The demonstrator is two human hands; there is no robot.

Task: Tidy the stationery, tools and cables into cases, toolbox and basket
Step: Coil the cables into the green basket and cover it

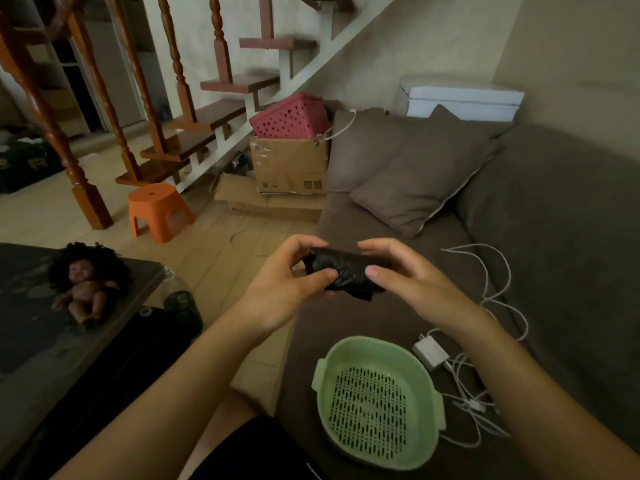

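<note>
Status: early stage, by judgement.

Left hand [289,278] and right hand [398,275]: both closed around a black crumpled pouch [341,271], thumbs on the near face, fingers curled over the far edge. Held in mid-air above the sofa [554,209], well clear of the seat. Material and contents of the pouch not discernible; possibly one of the cases, not confirmed.

Green basket [377,400]: resting on the sofa seat below the hands, nothing inside, perforated floor fully exposed.

White charger [429,353]: lying on the seat just beside the basket's right rim, with white cables [491,282] trailing loose across the cushion toward the backrest. None coiled, none stowed.

Toolbox, stationery and tools: not identifiable in view.

Done: nothing visibly stowed. Remaining: charger and cables into the basket; all other items still to be located and sorted.

Off-task items: doll [86,289] on the dark tabletop [31,341] at left; orange stool [157,211] on the floor.
</note>
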